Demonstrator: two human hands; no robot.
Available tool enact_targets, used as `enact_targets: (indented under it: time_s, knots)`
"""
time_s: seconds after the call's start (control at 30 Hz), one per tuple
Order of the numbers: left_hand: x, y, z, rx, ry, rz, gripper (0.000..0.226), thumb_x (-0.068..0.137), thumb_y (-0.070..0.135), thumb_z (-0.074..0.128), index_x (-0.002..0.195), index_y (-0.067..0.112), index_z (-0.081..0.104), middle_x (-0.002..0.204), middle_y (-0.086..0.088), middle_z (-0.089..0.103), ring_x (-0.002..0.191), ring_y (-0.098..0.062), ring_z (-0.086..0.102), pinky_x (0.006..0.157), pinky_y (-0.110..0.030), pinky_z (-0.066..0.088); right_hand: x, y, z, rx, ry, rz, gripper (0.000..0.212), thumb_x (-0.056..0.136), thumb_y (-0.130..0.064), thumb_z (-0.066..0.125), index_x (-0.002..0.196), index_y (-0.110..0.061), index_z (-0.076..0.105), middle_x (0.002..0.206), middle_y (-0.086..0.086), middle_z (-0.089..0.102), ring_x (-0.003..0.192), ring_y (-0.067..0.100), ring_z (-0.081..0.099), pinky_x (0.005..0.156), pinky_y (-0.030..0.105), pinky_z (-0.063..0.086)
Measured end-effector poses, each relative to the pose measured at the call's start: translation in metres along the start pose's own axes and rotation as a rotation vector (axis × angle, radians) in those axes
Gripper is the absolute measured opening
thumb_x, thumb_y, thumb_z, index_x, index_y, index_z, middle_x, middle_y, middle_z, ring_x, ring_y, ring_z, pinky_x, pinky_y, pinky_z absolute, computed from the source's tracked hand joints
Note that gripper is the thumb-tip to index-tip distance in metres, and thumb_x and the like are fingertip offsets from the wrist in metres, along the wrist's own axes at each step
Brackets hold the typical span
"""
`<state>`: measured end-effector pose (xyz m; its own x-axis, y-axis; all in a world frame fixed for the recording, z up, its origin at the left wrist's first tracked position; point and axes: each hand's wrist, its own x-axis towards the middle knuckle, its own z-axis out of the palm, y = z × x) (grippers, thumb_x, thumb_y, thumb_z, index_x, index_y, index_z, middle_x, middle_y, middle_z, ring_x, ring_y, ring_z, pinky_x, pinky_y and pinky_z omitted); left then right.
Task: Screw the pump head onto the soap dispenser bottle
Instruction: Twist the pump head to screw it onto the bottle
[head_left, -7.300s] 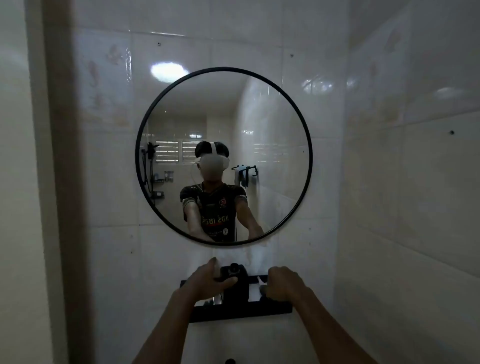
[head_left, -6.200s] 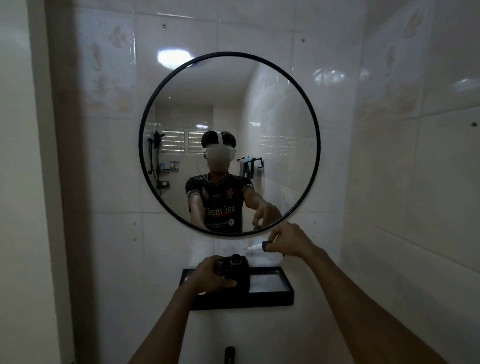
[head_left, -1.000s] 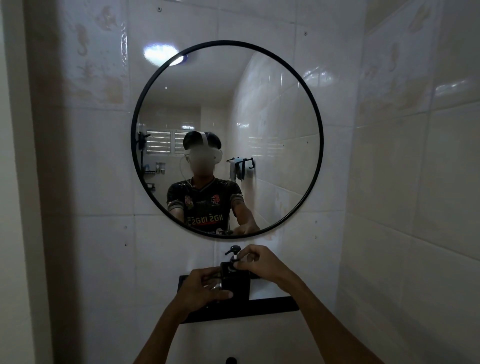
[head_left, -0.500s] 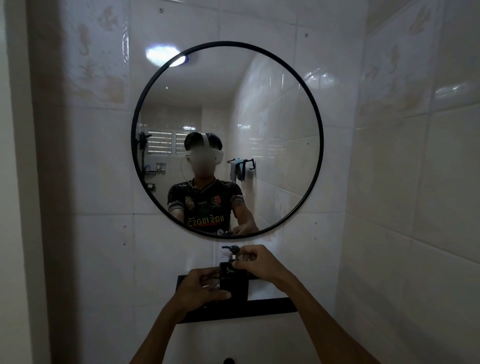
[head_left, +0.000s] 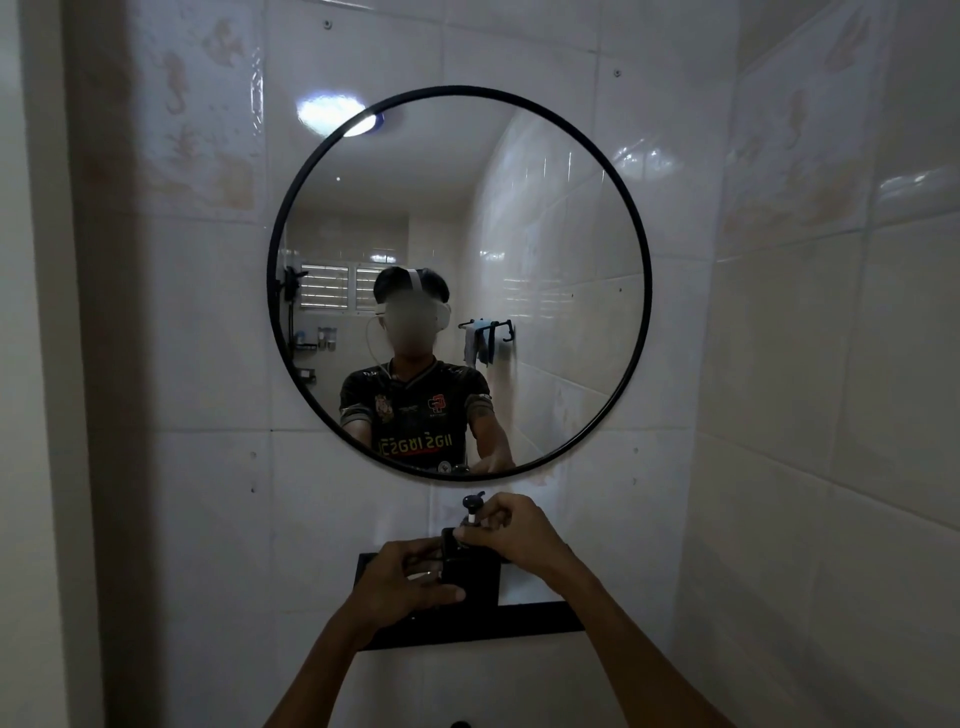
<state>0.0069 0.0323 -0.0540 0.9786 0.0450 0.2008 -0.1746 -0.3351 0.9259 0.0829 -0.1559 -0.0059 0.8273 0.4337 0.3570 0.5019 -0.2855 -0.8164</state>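
Your right hand (head_left: 511, 532) pinches the pump head (head_left: 472, 505) at its neck, fingers curled closed, while your left hand (head_left: 402, 579) grips the dark soap dispenser bottle (head_left: 470, 571) standing on the black shelf (head_left: 540, 621), lower centre of the frame.

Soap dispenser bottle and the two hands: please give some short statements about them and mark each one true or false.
1. The left hand grips the soap dispenser bottle. True.
2. The pump head lies flat on the black shelf. False: it stands upright on top of the bottle.
3. The right hand holds the collar below the pump head. True.
4. The bottle is white. False: it is black.
5. The round mirror hangs below the shelf. False: it hangs above it.
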Motion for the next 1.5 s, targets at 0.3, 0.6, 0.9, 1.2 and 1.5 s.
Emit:
enact_targets:
  time_s: [0.3, 0.6, 0.9, 1.2, 1.5]
  knots:
    - [-0.003, 0.002, 0.001, 0.01, 0.004, 0.026, 0.064, 0.061, 0.021, 0.094, 0.118, 0.032, 0.066, 0.108, 0.015, 0.075, 0.101, 0.006, 0.067, 0.075, -0.007, 0.054, 0.001, 0.007, 0.007, 0.037, 0.046, -0.017, 0.026, 0.071, -0.04, 0.087, 0.075, -0.022, 0.069, 0.07, -0.007, 0.06, 0.069, 0.006, 0.057, 0.07, 0.025, 0.049]
    - [-0.004, 0.004, 0.0, -0.006, 0.001, 0.036, 0.067, 0.062, 0.021, 0.094, 0.121, 0.03, 0.065, 0.114, 0.012, 0.073, 0.108, -0.002, 0.066, 0.079, -0.017, 0.059, -0.003, 0.007, 0.004, 0.132, 0.02, 0.012, 0.026, 0.075, -0.035, 0.085, 0.074, -0.015, 0.07, 0.063, -0.013, 0.06, 0.064, 0.003, 0.058, 0.066, 0.019, 0.049]
    - [-0.003, 0.003, 0.0, 0.001, -0.001, 0.034, 0.071, 0.064, 0.016, 0.092, 0.128, 0.021, 0.062, 0.117, 0.006, 0.071, 0.108, -0.003, 0.065, 0.073, -0.01, 0.056, -0.005, -0.001, -0.007, 0.232, -0.063, 0.011, 0.022, 0.079, -0.012, 0.083, 0.098, -0.022, 0.077, 0.084, -0.005, 0.078, 0.08, 0.005, 0.074, 0.069, 0.013, 0.055]
    - [-0.005, 0.003, 0.001, 0.006, 0.01, 0.038, 0.064, 0.062, 0.021, 0.094, 0.119, 0.031, 0.066, 0.109, 0.01, 0.075, 0.103, 0.001, 0.067, 0.07, -0.008, 0.055, -0.009, -0.003, -0.007, 0.218, -0.076, 0.028, 0.019, 0.082, -0.018, 0.08, 0.099, -0.027, 0.077, 0.08, -0.011, 0.078, 0.078, 0.001, 0.074, 0.067, 0.01, 0.053]
    - [-0.01, 0.008, 0.004, 0.047, 0.021, 0.052, 0.056, 0.061, 0.03, 0.093, 0.107, 0.045, 0.066, 0.104, 0.026, 0.074, 0.102, 0.008, 0.065, 0.073, -0.004, 0.053, -0.01, -0.003, -0.006, 0.192, -0.082, 0.024, 0.019, 0.086, -0.012, 0.076, 0.105, -0.013, 0.077, 0.082, -0.01, 0.078, 0.082, -0.001, 0.074, 0.07, 0.008, 0.053]
